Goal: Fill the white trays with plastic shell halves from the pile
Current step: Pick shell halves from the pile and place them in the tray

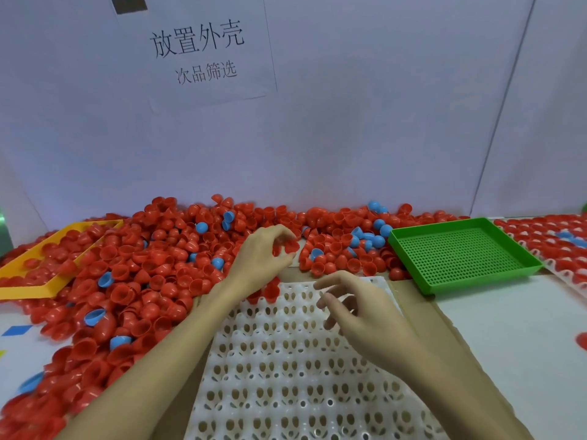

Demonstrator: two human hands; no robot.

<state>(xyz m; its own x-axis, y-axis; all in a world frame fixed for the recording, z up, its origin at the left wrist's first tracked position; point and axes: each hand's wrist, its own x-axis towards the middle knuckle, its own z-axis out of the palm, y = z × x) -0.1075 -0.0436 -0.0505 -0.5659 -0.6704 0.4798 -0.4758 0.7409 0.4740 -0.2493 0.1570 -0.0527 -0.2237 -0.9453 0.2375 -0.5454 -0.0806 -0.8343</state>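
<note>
One red shell half (290, 246) pinched in the left hand (260, 258), fingers curled round it, at the near edge of the pile (152, 268). Pile mostly red, a few blue halves, spread along the back wall and down the left side. White tray (286, 369) in front, pockets showing. Right hand (359, 315) hovers over tray's far end, fingers loosely spread, holding nothing. Green tray (460, 255) to the right, yellow tray (41, 265) to the left, half buried in shells
</note>
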